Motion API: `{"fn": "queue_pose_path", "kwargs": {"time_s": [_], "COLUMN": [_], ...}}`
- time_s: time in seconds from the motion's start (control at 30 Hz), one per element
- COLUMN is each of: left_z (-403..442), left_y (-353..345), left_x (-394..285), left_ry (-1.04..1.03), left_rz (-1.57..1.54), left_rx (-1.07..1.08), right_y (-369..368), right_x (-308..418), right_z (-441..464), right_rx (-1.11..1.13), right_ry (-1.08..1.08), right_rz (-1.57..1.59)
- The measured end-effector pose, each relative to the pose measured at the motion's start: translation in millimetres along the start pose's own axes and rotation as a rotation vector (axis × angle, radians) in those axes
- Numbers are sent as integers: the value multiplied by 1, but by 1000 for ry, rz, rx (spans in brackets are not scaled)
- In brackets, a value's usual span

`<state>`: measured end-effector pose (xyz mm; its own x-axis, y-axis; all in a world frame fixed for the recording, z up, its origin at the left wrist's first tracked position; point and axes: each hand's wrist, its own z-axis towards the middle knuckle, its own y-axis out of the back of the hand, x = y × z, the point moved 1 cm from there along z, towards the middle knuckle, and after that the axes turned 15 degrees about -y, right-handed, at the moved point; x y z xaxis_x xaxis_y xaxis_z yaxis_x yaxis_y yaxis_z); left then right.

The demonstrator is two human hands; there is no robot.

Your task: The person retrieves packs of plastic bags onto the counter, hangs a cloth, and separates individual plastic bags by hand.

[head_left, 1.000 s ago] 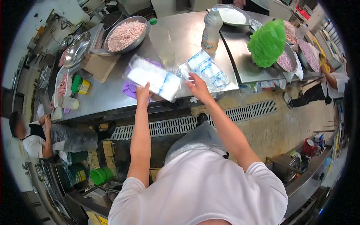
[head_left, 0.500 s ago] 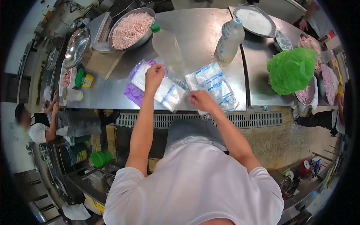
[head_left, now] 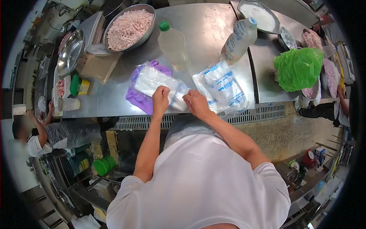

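My left hand [head_left: 161, 98] is closed in a pinch at the lower edge of a white, film-wrapped pack of plastic bags [head_left: 150, 78]. Opposite it, the fingers of my right hand [head_left: 197, 104] are also pinched, at the pack's right end. Thin clear plastic bag film [head_left: 176, 100] shows between the two hands; its exact outline is hard to make out. Under the pack lies a crumpled purple cloth or bag [head_left: 140, 101]. A second pack [head_left: 225, 86] with blue print lies just right of my right hand.
Behind the packs stand a green-capped bottle [head_left: 172, 45] and a larger printed bottle [head_left: 239, 40]. A bowl of pale meat strips [head_left: 129, 30], a steel bowl [head_left: 70, 51] and a yellow tub [head_left: 84, 87] are at left. A green bag [head_left: 298, 69] sits right. Co-workers stand at both sides.
My left hand has come down from the pack's upper part to its lower edge. My right hand has shifted left, bringing the hands closer together. At left, a co-worker's arm has risen.
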<state>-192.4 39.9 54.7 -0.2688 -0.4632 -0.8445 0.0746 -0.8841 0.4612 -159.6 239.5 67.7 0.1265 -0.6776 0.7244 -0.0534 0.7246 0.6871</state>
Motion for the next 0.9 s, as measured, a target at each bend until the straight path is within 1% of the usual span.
{"fn": "queue_pose_path", "kwargs": {"time_s": [0.07,0.13,0.27,0.33,0.4,0.43,0.5,0.53,0.57,0.6,0.63,0.67,0.7,0.73,0.77,0.8,0.83,0.9], "left_z": [1,0,3,3,8,13,15,13,16,18,19,18,16,15,12,12,12,13], "left_y": [7,9,14,16,17,19,20,20,20,20,20,19,18,17,14,16,16,2], "left_x": [-6,-5,-4,-3,-2,-1,1,6,12,20,28,33,29,19,7,-20,-45,-85], "left_ry": [17,18,-19,-37,-54,-118,-228,-224,-231,-241,-190,-169,-149,-131,-215,-300,-376,-445], "left_rz": [-68,-40,90,86,119,125,139,179,221,266,311,272,229,185,184,184,186,99], "left_rx": [-22,-29,-3,-15,-12,-19,-39,-31,-32,-36,32,5,-17,-37,-59,-82,-105,3], "right_y": [-10,-21,-22,-2,11,19,34,42,53,57,62,68,69,65,55,49,46,48], "right_x": [6,7,12,32,38,40,40,41,42,41,40,38,38,31,18,9,9,19], "right_z": [8,19,32,32,37,40,44,43,45,49,52,54,55,54,54,54,51,45], "right_rx": [-33,-40,10,25,27,31,-45,-86,-115,-99,-83,-70,-9,-32,-57,-81,-59,80], "right_ry": [66,122,62,11,59,89,38,20,-44,-97,-151,-209,-309,-280,-251,-220,-237,-267], "right_rz": [-70,-159,-53,-17,0,9,67,97,156,178,201,223,269,232,197,161,182,334]}}
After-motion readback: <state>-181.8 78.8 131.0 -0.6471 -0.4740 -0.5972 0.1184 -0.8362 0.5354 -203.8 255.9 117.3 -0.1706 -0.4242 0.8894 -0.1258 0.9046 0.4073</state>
